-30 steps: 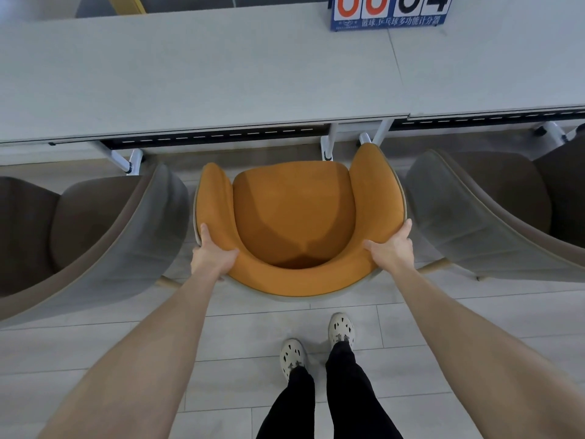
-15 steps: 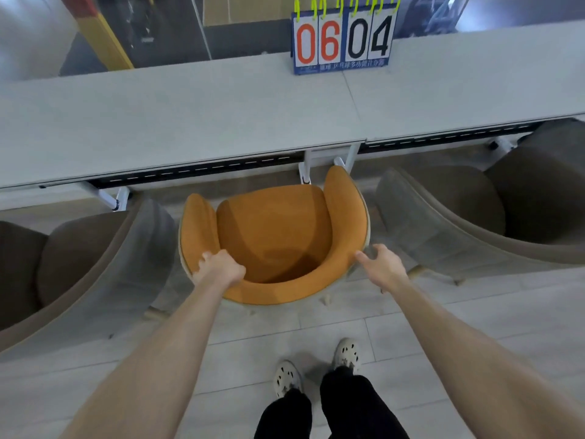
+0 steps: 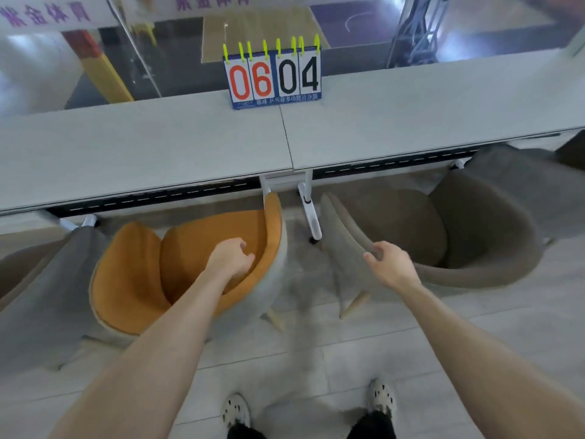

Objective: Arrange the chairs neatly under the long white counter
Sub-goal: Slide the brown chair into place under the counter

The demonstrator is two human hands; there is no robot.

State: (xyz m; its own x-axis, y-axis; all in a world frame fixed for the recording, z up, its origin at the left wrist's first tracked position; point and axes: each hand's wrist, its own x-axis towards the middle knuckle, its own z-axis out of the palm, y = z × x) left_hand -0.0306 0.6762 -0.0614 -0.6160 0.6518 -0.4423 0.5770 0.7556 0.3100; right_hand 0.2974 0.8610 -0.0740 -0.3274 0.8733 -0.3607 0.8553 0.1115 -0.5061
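Observation:
An orange shell chair [image 3: 133,280] stands with its front under the long white counter [image 3: 158,147]. My left hand [image 3: 231,258] hovers over the right side of its backrest, fingers loosely curled and holding nothing. A grey-brown chair [image 3: 395,223] sits to the right, angled, partly under the counter. My right hand [image 3: 389,264] is at that chair's left rim with fingers spread, fingertips just touching the edge. Another grey chair [image 3: 47,280] is at the far left, mostly cut off.
A flip scoreboard [image 3: 273,77] reading 06 04 stands on the counter's far edge. White counter legs [image 3: 308,210] come down between the orange and right chairs. My shoes [image 3: 235,410] are on the pale tiled floor behind the chairs. The picture is motion-blurred.
Both hands have left the orange chair's back and shifted right. The right hand has reached the grey-brown chair's rim. My view has swung up and to the right.

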